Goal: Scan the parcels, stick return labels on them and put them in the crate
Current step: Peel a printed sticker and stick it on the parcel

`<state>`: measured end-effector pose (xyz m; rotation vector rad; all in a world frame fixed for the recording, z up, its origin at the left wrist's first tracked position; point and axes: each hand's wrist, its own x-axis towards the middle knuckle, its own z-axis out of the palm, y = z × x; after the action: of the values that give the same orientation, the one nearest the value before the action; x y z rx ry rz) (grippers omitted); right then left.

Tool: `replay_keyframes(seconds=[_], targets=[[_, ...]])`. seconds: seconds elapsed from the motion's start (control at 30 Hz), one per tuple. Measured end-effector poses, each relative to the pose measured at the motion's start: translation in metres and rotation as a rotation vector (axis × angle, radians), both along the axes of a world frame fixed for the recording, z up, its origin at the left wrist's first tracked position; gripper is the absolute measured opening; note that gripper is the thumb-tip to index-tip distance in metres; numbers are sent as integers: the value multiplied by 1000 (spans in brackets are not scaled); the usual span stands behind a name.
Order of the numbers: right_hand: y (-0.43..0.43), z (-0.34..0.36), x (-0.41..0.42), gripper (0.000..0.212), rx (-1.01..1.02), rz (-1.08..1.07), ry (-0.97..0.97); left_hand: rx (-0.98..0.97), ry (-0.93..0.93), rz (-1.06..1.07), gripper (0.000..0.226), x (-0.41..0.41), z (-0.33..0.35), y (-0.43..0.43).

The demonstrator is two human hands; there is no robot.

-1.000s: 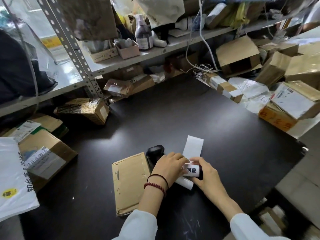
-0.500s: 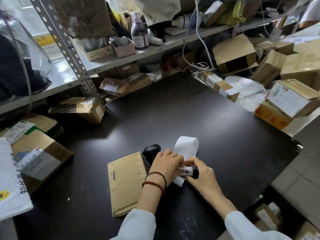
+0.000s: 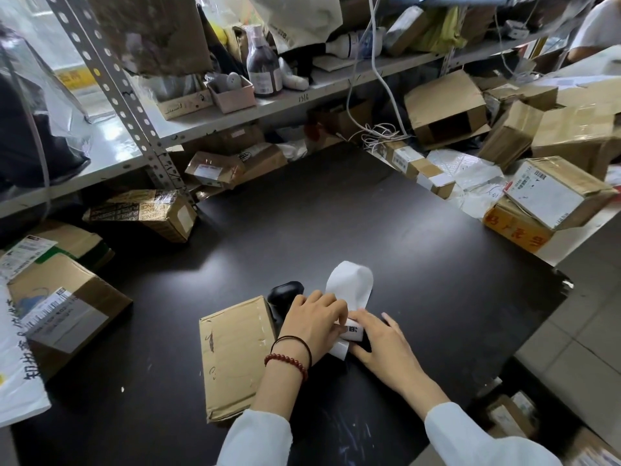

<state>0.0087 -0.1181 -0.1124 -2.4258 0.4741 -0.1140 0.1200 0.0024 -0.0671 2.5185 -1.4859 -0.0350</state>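
Note:
A flat brown cardboard parcel (image 3: 235, 354) lies on the black table (image 3: 420, 264) in front of me. Just right of it my left hand (image 3: 314, 322) and my right hand (image 3: 383, 344) meet over a small roll of white return labels (image 3: 352, 331) with black print. My left fingers pinch the label at the roll; my right hand holds the roll from the right with the thumb on it. The white backing strip (image 3: 351, 282) curls up and away behind the hands. A black handheld scanner (image 3: 284, 292) lies between the parcel and my left hand, partly hidden.
Parcels crowd the table's edges: a labelled box (image 3: 64, 307) and a white mailer bag (image 3: 13, 375) at left, stacked boxes (image 3: 554, 193) at right, more under the metal shelf (image 3: 302, 92). Cables (image 3: 379, 129) hang at the back. Boxes (image 3: 510, 415) sit on the floor at lower right.
The backing strip, flat a second ago, has curled upward into an arch. Both hands stay on the label roll, with the left fingers working at the label.

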Motion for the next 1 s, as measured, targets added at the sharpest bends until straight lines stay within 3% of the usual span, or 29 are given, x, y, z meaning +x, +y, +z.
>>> replay_keyframes(seconds=[0.13, 0.23, 0.33, 0.5, 0.6, 0.73, 0.87, 1.0], targets=[[-7, 2, 0, 61, -101, 28, 123, -37, 133, 17, 10, 2, 2, 5], [-9, 9, 4, 66, -122, 3, 180, -222, 327, 88, 5, 1, 4, 8], [-9, 13, 4, 71, -87, -14, 199, -442, 364, 187, 8, -4, 8, 14], [1, 24, 12, 62, 16, -79, -38, -586, 316, 450, 12, -10, 23, 43], [18, 35, 26, 55, 66, -32, -222, -566, 302, 667, 17, -15, 32, 71], [49, 49, 42, 37, 188, 110, -226, -518, 312, 870, 19, -23, 41, 107], [78, 56, 48, 44, 266, 248, -160, -327, 312, 1031, 18, -38, 46, 118], [93, 55, 51, 58, 330, 252, -96, -218, 268, 1138, 23, -51, 49, 112]])
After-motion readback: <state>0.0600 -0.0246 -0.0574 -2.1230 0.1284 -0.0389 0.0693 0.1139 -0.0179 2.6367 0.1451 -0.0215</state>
